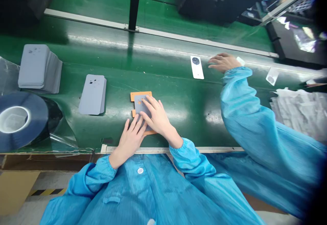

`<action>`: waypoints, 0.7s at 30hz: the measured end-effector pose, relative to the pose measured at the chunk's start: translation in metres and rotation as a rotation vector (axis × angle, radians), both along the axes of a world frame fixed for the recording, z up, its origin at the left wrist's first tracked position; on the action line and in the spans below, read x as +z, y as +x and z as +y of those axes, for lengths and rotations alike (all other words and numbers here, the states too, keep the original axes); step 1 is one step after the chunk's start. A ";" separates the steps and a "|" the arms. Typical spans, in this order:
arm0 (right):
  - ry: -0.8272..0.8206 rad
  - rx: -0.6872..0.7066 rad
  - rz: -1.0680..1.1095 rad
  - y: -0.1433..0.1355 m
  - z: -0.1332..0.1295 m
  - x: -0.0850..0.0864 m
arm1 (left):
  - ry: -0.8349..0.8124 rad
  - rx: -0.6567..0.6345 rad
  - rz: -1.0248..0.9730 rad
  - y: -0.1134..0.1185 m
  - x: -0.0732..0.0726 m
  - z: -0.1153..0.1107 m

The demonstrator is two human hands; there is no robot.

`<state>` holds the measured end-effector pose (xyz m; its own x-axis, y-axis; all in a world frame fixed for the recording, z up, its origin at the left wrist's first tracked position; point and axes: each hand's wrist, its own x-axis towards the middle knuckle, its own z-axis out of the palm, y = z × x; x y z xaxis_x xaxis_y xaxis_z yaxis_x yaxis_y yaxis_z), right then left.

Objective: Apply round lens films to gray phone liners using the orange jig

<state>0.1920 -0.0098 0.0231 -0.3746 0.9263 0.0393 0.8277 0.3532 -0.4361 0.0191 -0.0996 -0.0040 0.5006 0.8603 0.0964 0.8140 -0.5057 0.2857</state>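
Observation:
A grey phone back panel (143, 106) lies on an orange fixture (141, 94) near the front edge of the green bench. My left hand (132, 134) rests flat on its lower part, fingers stretched out. Across the upper and right part lies my right hand (156, 115), its fingers extended over the panel near the camera holes. Both hands hide much of the panel and the fixture's right side. To the left, a small pile of grey panels (91, 94) sits on the bench, with a taller stack of panels (34, 64) beyond it.
A large roll of film (38, 121) stands at the left. A white panel with a dark round camera area (197, 69) lies right of centre. A co-worker's hand (223, 62) reaches in beside it. Grey sheets (301, 110) are piled at the right. A black post (134, 6) rises behind.

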 end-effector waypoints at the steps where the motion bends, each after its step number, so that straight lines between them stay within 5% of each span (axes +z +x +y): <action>1: 0.033 -0.067 0.028 0.004 -0.006 -0.001 | -0.003 -0.008 -0.003 -0.001 0.000 -0.004; 7: -0.004 -0.171 0.094 0.018 -0.031 -0.007 | -0.060 -0.027 -0.103 -0.008 0.002 -0.019; 12: -0.084 -0.206 0.236 0.017 -0.036 -0.002 | -0.086 0.013 -0.410 -0.011 0.009 -0.015; 21: -0.181 -0.044 0.533 -0.001 -0.053 0.035 | -0.280 0.438 -1.015 -0.027 0.025 0.009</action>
